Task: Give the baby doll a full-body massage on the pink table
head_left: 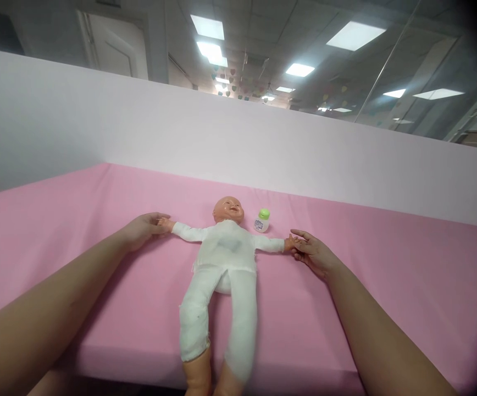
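Observation:
A baby doll (224,258) in a white suit lies on its back on the pink-covered table (407,275), arms spread wide, legs hanging over the near edge. My left hand (143,230) is closed around the doll's hand on the left side. My right hand (312,253) pinches the doll's other hand between thumb and fingers. A small white bottle with a green cap (262,220) stands beside the doll's head, on its right.
A white partition wall (263,143) runs along the far edge of the table. Beyond it are ceiling lights, a door and glass panels. The pink surface stretches wide on both sides of the doll.

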`<state>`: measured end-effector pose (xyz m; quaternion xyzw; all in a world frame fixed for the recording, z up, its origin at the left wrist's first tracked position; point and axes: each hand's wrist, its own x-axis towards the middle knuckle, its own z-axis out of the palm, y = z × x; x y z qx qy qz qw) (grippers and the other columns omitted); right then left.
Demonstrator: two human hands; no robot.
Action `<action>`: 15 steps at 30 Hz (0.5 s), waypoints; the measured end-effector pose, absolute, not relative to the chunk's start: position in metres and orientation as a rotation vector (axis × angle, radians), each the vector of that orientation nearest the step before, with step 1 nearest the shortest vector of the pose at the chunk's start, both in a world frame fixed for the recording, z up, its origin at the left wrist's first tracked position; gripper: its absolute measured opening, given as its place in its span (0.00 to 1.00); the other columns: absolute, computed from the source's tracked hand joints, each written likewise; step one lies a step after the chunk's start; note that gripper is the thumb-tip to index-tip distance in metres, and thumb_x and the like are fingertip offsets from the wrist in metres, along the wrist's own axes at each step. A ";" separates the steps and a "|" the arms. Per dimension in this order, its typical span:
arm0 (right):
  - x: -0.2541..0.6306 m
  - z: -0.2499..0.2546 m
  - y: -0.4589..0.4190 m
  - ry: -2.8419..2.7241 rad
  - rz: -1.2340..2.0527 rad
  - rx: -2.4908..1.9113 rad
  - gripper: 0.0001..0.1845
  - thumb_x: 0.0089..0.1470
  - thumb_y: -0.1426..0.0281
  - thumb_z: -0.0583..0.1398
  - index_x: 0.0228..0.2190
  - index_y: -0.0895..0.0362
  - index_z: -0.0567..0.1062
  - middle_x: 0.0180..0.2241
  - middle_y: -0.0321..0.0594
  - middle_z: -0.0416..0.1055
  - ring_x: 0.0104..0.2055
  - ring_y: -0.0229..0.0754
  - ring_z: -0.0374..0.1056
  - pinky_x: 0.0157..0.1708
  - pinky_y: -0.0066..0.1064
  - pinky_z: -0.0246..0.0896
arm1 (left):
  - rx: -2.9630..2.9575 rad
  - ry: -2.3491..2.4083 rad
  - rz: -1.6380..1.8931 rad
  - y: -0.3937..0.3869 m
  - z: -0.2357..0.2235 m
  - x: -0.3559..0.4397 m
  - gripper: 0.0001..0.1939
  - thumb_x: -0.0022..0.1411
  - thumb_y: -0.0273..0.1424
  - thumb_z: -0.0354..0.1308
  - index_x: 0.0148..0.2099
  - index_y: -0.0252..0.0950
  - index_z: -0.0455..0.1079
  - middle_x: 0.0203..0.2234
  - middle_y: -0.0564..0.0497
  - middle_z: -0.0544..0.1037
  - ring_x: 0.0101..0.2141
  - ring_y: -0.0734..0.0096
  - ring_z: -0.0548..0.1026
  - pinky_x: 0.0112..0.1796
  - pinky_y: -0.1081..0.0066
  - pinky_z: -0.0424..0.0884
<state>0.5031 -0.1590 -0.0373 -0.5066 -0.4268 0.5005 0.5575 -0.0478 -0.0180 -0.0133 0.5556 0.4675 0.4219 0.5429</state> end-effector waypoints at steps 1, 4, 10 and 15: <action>0.501 -0.037 -0.159 -0.984 1.180 -1.170 0.31 0.49 0.69 0.72 0.55 0.50 0.73 0.41 0.39 0.76 0.32 0.38 0.71 0.31 0.30 0.73 | 1.344 1.135 1.011 -0.018 -0.014 -0.046 0.35 0.42 0.29 0.78 0.54 0.33 0.74 0.35 0.46 0.81 0.29 0.69 0.78 0.28 0.73 0.72; 0.492 -0.036 -0.159 -0.909 1.209 -1.115 0.28 0.48 0.69 0.73 0.51 0.50 0.75 0.43 0.39 0.76 0.32 0.36 0.70 0.31 0.28 0.74 | 1.302 1.170 1.067 -0.018 -0.012 -0.038 0.35 0.37 0.30 0.80 0.50 0.33 0.76 0.35 0.45 0.82 0.30 0.65 0.79 0.29 0.71 0.73; 0.487 -0.030 -0.151 -0.921 1.453 -1.118 0.16 0.53 0.69 0.71 0.44 0.55 0.78 0.36 0.38 0.77 0.33 0.32 0.72 0.37 0.19 0.73 | 1.131 1.305 1.066 -0.010 -0.004 -0.022 0.23 0.33 0.30 0.80 0.33 0.32 0.77 0.33 0.41 0.83 0.34 0.60 0.81 0.33 0.70 0.77; 0.487 -0.025 -0.142 -0.960 1.528 -1.199 0.12 0.51 0.71 0.72 0.37 0.59 0.78 0.30 0.41 0.75 0.29 0.36 0.72 0.26 0.22 0.73 | 1.183 1.354 1.189 -0.011 -0.009 -0.019 0.25 0.38 0.33 0.78 0.42 0.35 0.77 0.28 0.47 0.81 0.27 0.63 0.78 0.24 0.71 0.70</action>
